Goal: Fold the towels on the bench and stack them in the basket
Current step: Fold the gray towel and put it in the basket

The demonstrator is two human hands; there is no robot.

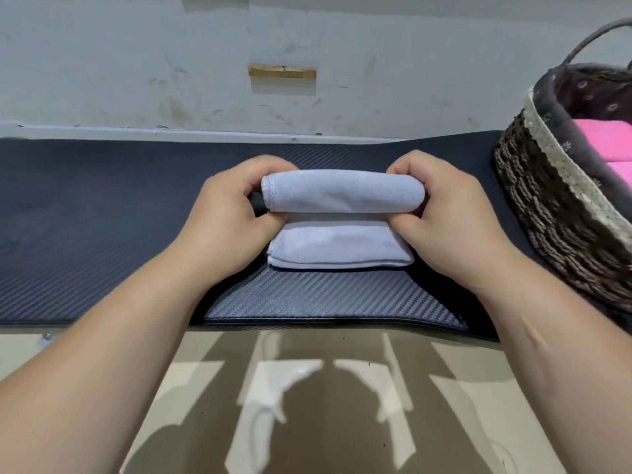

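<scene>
I am pinching the left end of the towel (342,195) in my left grip (225,217), with the thumb lying under the raised fold and the fingers curling over its far side. My right grip (444,220) is pinching the right end in the same way. Between the two, the upper part of the pale towel is hanging as a rounded fold, lifted just above the rest. The lower part is lying flat in layers on the table (102,234), near the front edge and about midway along it. My forearms are reaching in over that front edge on either side of the towel. The table's top is showing a dark ribbed surface. At the right end of the table the basket (547,213) is standing, woven, with a dark lining, a pale lace band and a handle. Pink towels (605,142) are lying folded inside it. Beyond the back edge a scuffed wall is rising, with a wooden block (282,70) fixed to it. Below the front edge the floor (191,378) is showing shadows.
</scene>
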